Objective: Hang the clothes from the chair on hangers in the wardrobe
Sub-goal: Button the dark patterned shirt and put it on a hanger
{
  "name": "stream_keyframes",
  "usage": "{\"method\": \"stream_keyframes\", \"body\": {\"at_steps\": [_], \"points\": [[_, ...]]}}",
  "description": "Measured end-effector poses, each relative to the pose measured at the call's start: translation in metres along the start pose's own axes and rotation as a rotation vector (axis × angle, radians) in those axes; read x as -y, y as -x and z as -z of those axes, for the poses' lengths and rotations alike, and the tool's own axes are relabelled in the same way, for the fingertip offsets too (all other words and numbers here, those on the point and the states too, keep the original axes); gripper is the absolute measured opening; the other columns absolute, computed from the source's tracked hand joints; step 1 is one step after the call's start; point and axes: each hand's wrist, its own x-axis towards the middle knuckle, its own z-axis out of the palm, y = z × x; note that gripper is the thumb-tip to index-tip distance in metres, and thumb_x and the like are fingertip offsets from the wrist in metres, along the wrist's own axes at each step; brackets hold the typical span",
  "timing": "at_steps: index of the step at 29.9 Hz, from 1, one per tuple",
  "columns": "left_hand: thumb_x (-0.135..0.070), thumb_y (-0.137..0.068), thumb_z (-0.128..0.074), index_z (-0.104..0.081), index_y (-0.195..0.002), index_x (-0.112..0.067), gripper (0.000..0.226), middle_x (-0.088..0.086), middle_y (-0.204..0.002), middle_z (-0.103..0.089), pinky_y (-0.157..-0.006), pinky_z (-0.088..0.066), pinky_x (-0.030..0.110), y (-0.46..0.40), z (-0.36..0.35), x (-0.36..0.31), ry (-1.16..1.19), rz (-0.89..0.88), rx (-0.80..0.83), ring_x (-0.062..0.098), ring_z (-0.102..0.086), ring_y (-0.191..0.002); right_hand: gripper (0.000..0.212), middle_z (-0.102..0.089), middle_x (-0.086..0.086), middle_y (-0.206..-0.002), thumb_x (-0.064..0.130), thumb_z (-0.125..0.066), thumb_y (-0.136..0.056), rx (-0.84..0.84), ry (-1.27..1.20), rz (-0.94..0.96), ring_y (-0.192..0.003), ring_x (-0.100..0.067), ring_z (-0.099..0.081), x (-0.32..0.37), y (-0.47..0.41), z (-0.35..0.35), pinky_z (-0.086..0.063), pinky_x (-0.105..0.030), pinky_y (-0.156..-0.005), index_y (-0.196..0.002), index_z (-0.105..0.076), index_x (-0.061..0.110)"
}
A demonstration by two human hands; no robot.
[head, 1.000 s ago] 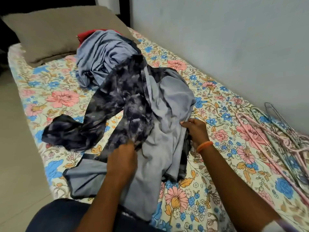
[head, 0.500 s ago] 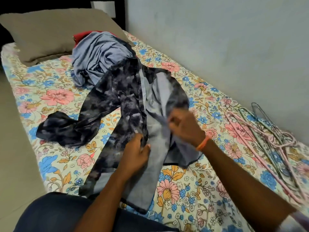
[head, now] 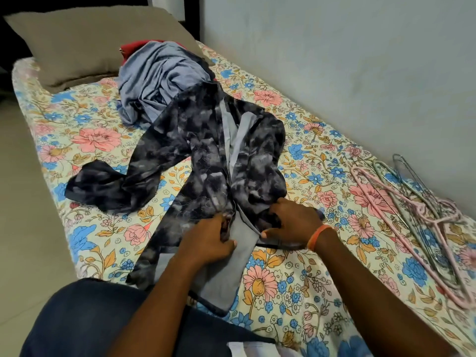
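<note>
Dark mottled garment lying spread on bed. Left hand and right hand gripping its lower edges, hands close together. Blue clothes heap sitting behind, near pillow. Hangers lying by wall.

Red garment mostly hidden beneath blue clothes.

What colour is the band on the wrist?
Orange band on the right wrist, clearest in the head view.
</note>
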Motion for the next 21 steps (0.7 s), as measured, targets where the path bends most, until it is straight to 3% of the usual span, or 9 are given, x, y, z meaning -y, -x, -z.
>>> {"method": "stream_keyframes", "body": {"at_steps": [3,7,10,12,13,15,17,19,21], "points": [[-0.046,-0.084,-0.067,-0.053,-0.099,-0.020,0.033,0.000,-0.093,-0.059,-0.074,-0.051,0.034,0.010,0.006,0.002,-0.159,0.032,0.077,0.021,-0.060,-0.087,0.048,-0.055,-0.001,-0.101,0.061,-0.072,-0.079,0.087,0.041,0.043,-0.090,-0.022,-0.057,0.000,0.007,0.005,-0.045,-0.030,-0.068,-0.101,-0.057,0.021],[-0.025,-0.096,-0.054,-0.060,-0.108,-0.016,0.017,0.007,-0.103,-0.066,-0.081,-0.053,0.037,0.020,0.007,-0.013,-0.377,0.021,-0.085,0.026,-0.065,-0.094,0.028,-0.066,-0.006,-0.095,0.040,-0.062,-0.093,0.020,-0.020,-0.010,-0.084,-0.027,-0.065,0.011,0.013,-0.015,-0.044,-0.030,-0.065,-0.104,-0.061,0.015],[-0.019,-0.099,-0.050,-0.051,-0.119,-0.009,0.022,0.011,-0.098,-0.067,-0.072,-0.052,0.039,0.018,0.011,-0.044,-0.318,0.028,-0.288,0.031,-0.067,-0.087,0.012,-0.066,-0.002,-0.077,0.025,-0.064,-0.092,-0.301,-0.438,-0.162,-0.066,-0.021,-0.064,0.016,0.014,-0.014,-0.052,-0.032,-0.060,-0.089,-0.065,0.014],[-0.020,-0.097,-0.053,-0.045,-0.122,-0.007,0.029,0.012,-0.094,-0.066,-0.069,-0.052,0.040,0.014,0.010,-0.057,-0.130,0.033,-0.413,0.031,-0.066,-0.083,0.002,-0.066,0.000,-0.076,0.017,-0.065,-0.089,-0.603,-0.541,-0.224,-0.064,-0.018,-0.061,0.018,0.014,-0.006,-0.048,-0.030,-0.056,-0.088,-0.066,0.015],[-0.021,-0.096,-0.054,-0.045,-0.120,-0.008,0.028,0.011,-0.094,-0.064,-0.069,-0.052,0.039,0.013,0.007,-0.060,-0.032,0.026,-0.423,0.030,-0.064,-0.083,0.005,-0.065,0.000,-0.073,0.017,-0.066,-0.089,-0.627,-0.567,-0.184,-0.062,-0.018,-0.059,0.017,0.014,-0.004,-0.045,-0.029,-0.055,-0.085,-0.067,0.015],[-0.022,-0.094,-0.058,-0.049,-0.110,-0.011,0.021,0.008,-0.095,-0.061,-0.072,-0.052,0.035,0.015,-0.007,-0.056,0.116,0.010,-0.272,0.024,-0.061,-0.083,0.025,-0.059,0.001,-0.061,0.022,-0.068,-0.091,-0.435,-0.581,-0.076,-0.055,-0.016,-0.053,0.014,0.014,-0.007,-0.038,-0.028,-0.054,-0.067,-0.064,0.019],[-0.032,-0.092,-0.066,-0.050,-0.101,-0.016,0.024,0.004,-0.092,-0.061,-0.071,-0.051,0.030,0.019,-0.021,-0.046,0.255,0.002,0.055,0.014,-0.057,-0.077,0.041,-0.051,0.003,-0.051,0.026,-0.069,-0.092,-0.183,-0.687,-0.106,-0.049,-0.014,-0.045,0.008,0.016,-0.019,-0.036,-0.027,-0.056,-0.054,-0.054,0.021],[-0.041,-0.089,-0.069,-0.054,-0.095,-0.018,0.029,0.000,-0.086,-0.061,-0.062,-0.044,0.026,0.023,-0.025,-0.042,0.339,-0.004,0.247,0.010,-0.055,-0.072,0.035,-0.064,-0.007,-0.062,0.027,-0.067,-0.094,-0.090,-1.028,-0.233,-0.060,-0.021,-0.058,-0.001,0.017,-0.028,-0.049,-0.033,-0.067,-0.063,-0.063,0.012],[-0.038,-0.093,-0.064,-0.060,-0.095,-0.009,0.029,0.006,-0.084,-0.065,-0.063,-0.050,0.032,0.022,-0.025,-0.040,0.434,0.031,0.223,0.019,-0.061,-0.073,0.024,-0.074,-0.018,-0.091,0.023,-0.064,-0.096,-0.104,-1.404,-0.404,-0.086,-0.031,-0.070,-0.013,0.015,-0.036,-0.056,-0.042,-0.083,-0.084,-0.072,0.003]]}}
